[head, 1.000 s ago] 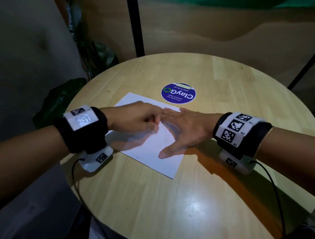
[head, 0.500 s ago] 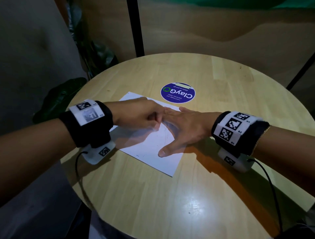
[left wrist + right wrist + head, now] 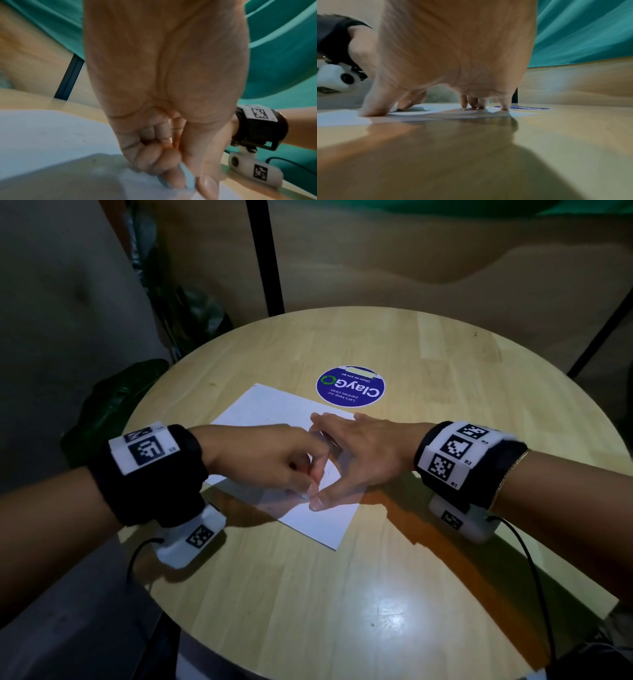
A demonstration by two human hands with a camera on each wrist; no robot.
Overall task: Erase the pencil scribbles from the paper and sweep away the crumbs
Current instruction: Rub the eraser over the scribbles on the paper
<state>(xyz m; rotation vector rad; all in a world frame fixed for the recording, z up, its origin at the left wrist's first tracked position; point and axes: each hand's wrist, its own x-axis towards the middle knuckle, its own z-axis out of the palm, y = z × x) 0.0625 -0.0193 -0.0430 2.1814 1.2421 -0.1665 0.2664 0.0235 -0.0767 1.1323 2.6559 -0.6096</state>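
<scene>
While right hand [image 3: 363, 455] presses flat paper [image 3: 274, 409] — left hand [image 3: 270, 457] pinches pale eraser [image 3: 187, 177].

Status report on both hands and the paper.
Left hand pinching eraser on paper. Right hand flat, pressing paper down. Nothing in the way.

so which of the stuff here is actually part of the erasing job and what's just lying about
In use:
white paper sheet
small pale eraser, pinched by left hand
right hand, pressing the sheet

Lying about:
round blue sticker
round wooden table
</scene>
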